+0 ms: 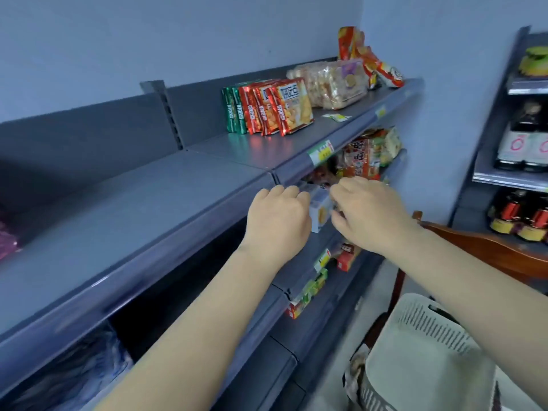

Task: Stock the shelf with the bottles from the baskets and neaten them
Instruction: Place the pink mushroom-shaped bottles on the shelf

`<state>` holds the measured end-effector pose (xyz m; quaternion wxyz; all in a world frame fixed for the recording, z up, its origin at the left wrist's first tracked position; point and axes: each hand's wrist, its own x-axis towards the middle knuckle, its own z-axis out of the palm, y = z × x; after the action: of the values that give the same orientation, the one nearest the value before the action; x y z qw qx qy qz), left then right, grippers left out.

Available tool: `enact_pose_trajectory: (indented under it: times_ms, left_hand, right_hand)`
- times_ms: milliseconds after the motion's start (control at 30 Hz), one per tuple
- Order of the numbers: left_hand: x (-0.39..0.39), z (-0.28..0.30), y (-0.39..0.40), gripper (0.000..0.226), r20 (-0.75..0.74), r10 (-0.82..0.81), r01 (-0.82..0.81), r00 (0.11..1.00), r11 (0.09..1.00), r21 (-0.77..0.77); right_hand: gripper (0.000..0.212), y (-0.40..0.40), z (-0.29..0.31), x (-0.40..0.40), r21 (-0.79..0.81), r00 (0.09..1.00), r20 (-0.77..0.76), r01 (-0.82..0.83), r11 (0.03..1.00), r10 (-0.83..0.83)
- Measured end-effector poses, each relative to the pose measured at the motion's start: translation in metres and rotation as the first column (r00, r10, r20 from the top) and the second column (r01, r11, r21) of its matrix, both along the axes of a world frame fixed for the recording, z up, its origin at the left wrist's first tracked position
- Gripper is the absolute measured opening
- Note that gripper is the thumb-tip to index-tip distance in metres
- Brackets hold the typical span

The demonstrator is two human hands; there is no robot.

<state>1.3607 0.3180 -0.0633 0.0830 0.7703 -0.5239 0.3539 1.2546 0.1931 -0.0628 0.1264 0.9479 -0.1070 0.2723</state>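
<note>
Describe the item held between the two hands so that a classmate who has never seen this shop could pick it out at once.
Find the long grey shelf unit on the left wall and go just under its top shelf. There the left hand and right hand hold a small white box. Its neighbours are red and orange snack packets.

You are reaching both arms under the top grey shelf [166, 203]. Your left hand [277, 222] and right hand [370, 212] are curling their fingers round a small white box [320, 210] at the second shelf's edge. Snack packets [277, 109] are standing on the top shelf, and a white slotted basket [427, 348] is sitting at lower right.
</note>
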Motion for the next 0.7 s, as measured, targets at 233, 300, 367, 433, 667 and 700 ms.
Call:
enact_pose_trajectory:
  times_ms: [233,300,367,433,667,700]
  left_hand:
    - [-0.052,-0.102,-0.101,0.005,-0.408,-0.159,0.233,0.899,0.963,0.138]
    - [-0.065,-0.136,-0.124,0.016,-0.496,-0.103,0.247,0.862,0.94,0.235]
    - [-0.073,-0.171,-0.146,0.021,-0.568,-0.065,0.283,0.82,0.909,0.306]
    - [-0.078,-0.203,-0.166,0.023,-0.641,-0.024,0.319,0.767,0.881,0.348]
    - [-0.081,-0.325,-0.236,0.012,-0.779,0.236,0.374,0.581,0.772,0.513]
    - [-0.081,-0.342,-0.244,0.018,-0.777,0.271,0.371,0.568,0.758,0.536]
  right_hand:
    - [0.019,-0.074,-0.098,-0.098,0.291,0.923,-0.293,0.334,0.897,-0.249]
    - [0.023,-0.088,-0.13,-0.12,0.342,0.864,-0.394,0.456,0.822,-0.315]
    - [0.024,-0.104,-0.164,-0.139,0.398,0.807,-0.461,0.56,0.726,-0.37]
    - [0.025,-0.119,-0.197,-0.155,0.456,0.739,-0.532,0.661,0.596,-0.412]
    - [0.028,-0.167,-0.316,-0.198,0.473,0.513,-0.719,0.856,0.21,-0.468]
    - [0.028,-0.171,-0.331,-0.201,0.461,0.486,-0.741,0.87,0.175,-0.463]
